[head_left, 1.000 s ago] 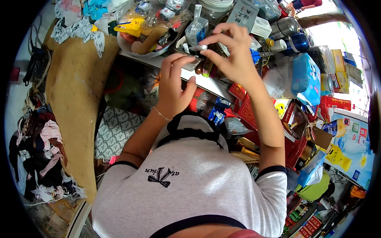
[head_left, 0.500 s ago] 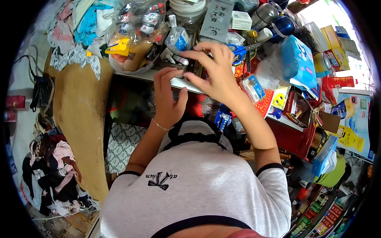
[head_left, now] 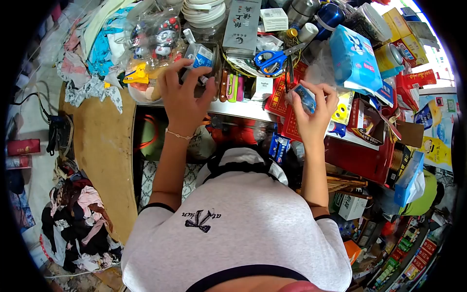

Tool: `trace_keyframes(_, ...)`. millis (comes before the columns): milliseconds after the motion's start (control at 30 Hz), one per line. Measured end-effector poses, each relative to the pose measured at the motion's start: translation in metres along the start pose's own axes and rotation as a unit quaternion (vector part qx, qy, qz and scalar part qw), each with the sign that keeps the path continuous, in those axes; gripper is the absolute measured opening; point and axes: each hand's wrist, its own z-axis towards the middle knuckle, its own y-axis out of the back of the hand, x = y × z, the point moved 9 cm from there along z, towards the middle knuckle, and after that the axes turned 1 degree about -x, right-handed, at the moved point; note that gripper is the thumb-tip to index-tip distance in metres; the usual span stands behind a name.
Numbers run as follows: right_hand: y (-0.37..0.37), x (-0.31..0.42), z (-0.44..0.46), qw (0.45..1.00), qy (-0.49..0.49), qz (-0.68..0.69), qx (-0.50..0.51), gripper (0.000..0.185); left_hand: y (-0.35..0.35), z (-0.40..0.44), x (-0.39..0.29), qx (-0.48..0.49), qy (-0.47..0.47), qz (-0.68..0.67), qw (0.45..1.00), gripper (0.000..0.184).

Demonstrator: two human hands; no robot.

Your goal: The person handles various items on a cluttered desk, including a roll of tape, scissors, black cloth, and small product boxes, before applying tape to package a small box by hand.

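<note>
My right hand (head_left: 318, 109) has its thumb and fingers closed on a small clear plastic box with a blue label (head_left: 305, 99), above red printed paper (head_left: 291, 124). My left hand (head_left: 182, 95) is raised at the table's front edge with fingers curved and apart, and nothing shows between them. Just beyond it lies a clear bottle with a blue label (head_left: 202, 57), partly covered by the fingers. Between my hands, a row of slim brown, green and pink items (head_left: 231, 86) lies beside a small white box (head_left: 262, 87). Blue-handled scissors (head_left: 273, 62) lie behind them.
A grey box (head_left: 242, 27) and a stack of white lids (head_left: 204, 12) stand at the back. A blue plastic pack (head_left: 355, 58) and an open carton (head_left: 367, 121) are on the right. Left are a bowl (head_left: 146, 97) and cloth scraps (head_left: 104, 39).
My hands have moved apart: the right went rightward and took hold of the small plastic box, the left shifted left. The row of slim items is now uncovered. The view has shifted slightly.
</note>
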Motion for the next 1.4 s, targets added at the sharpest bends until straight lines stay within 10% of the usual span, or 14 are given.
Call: trace_keyframes(1400,-0.017,0.022,-0.008,0.998,0.004,0.061,0.025,0.032,0.009,0.006,0.046,0.022,0.078,-0.010,0.997,0.018)
